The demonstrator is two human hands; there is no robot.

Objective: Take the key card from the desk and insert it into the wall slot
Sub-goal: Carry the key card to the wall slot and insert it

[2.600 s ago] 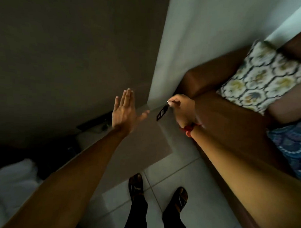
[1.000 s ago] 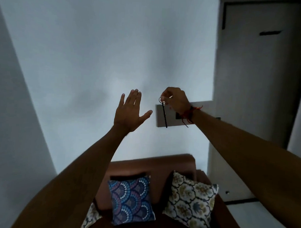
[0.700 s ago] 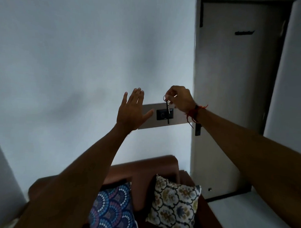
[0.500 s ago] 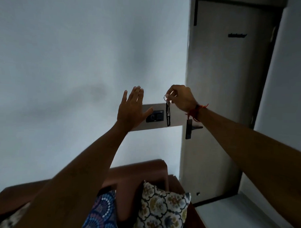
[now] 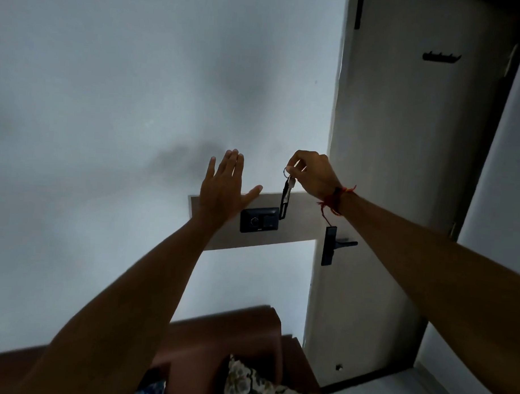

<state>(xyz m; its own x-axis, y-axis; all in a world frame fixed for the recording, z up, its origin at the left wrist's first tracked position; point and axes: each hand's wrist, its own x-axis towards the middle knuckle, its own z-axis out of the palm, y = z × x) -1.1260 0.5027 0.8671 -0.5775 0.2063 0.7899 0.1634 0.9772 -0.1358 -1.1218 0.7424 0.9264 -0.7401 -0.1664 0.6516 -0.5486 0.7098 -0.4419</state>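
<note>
Key card [image 5: 284,202]: dangling edge-on from a ring, its lower end hanging just right of the black wall unit, likely being lined up for entry.
Right hand [image 5: 312,173]: fingertips [image 5: 290,169] pinching the ring, letting the card hang plumb.
Left hand [image 5: 223,189]: hovering flat, fingers spread, holding nothing, left of the unit; wall contact cannot be told.
Wall unit [image 5: 259,219]: sitting on a pale panel [image 5: 296,227]; its slot is not discernible.
Door [image 5: 401,172]: standing right, dark handle [image 5: 335,245] beside the panel.
Sofa [image 5: 218,342]: lying near, below.

Probably a dim hotel room: sofa [image 5: 218,337] with cushions [image 5: 264,387], door [image 5: 401,172], wall switch panel [image 5: 259,219].
</note>
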